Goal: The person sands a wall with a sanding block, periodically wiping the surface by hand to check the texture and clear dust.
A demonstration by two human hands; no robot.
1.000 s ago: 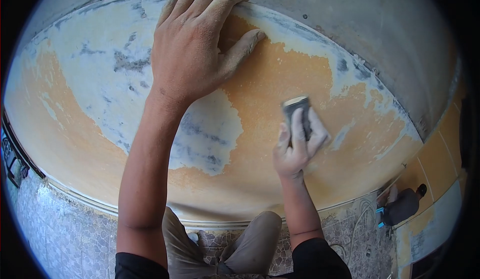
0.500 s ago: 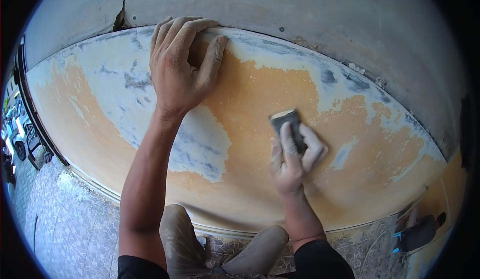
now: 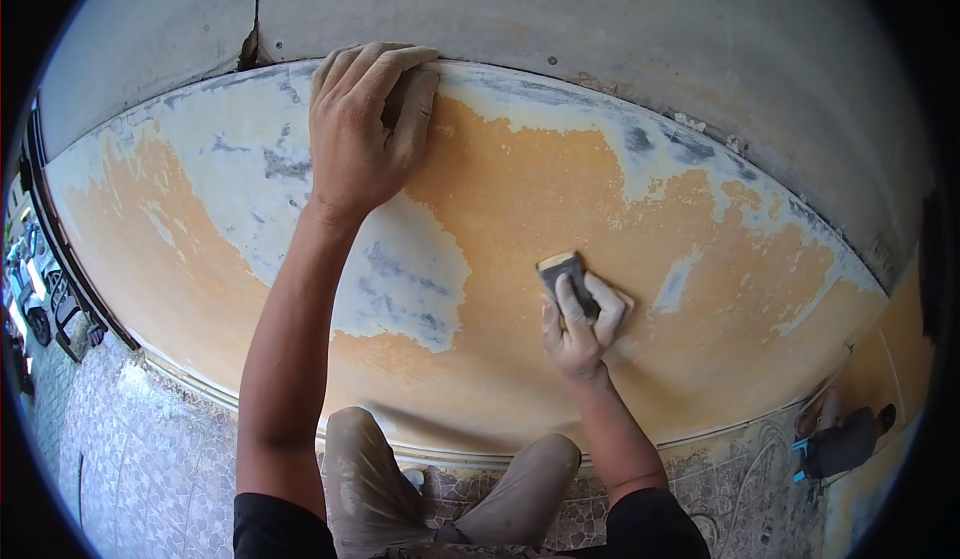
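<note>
My right hand [image 3: 583,327] grips a sanding block [image 3: 572,284], dark grey with a pale end, and presses it against the orange part of the wall [image 3: 520,199]. White dust coats its fingers. Up at the top left of the wall, my left hand [image 3: 365,124] rests near the seam with the grey panel, holding nothing. Its dusty fingers are stretched along the edge and apart from the thumb. Around both hands the wall shows orange paint broken by white patches [image 3: 400,269] with grey-blue smears.
A grey panel [image 3: 640,19] overhangs the wall, with a dark crack [image 3: 250,44] at its left. Patterned paving [image 3: 150,449] lies below by my knees [image 3: 545,459]. A person in dark clothes [image 3: 850,444] is at the lower right. Parked motorbikes [image 3: 40,299] stand at far left.
My right hand and the sanding block have moved down the wall. The left hand stays by the top seam, its thumb drawn closer to the fingers. The view has shifted slightly.
</note>
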